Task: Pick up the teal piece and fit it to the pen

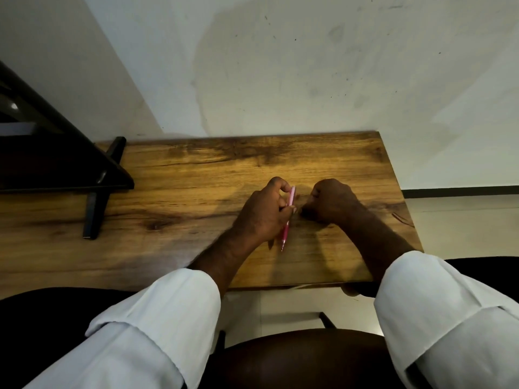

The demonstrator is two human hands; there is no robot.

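From the head view, the slim pink plastic pen point(288, 217) lies along the left hand point(265, 213), whose fingers curl round its upper barrel while the tip points toward the near edge of the wooden table point(182, 192); it looks light, stiff and rather smooth, so a hold at mid-barrel seems best. The right hand point(331, 202) sits just right of the pen with its fingers curled in a loose fist, knuckles up, and whether it pinches anything small cannot be told; both forearms reach out from rolled white sleeves point(168, 313).
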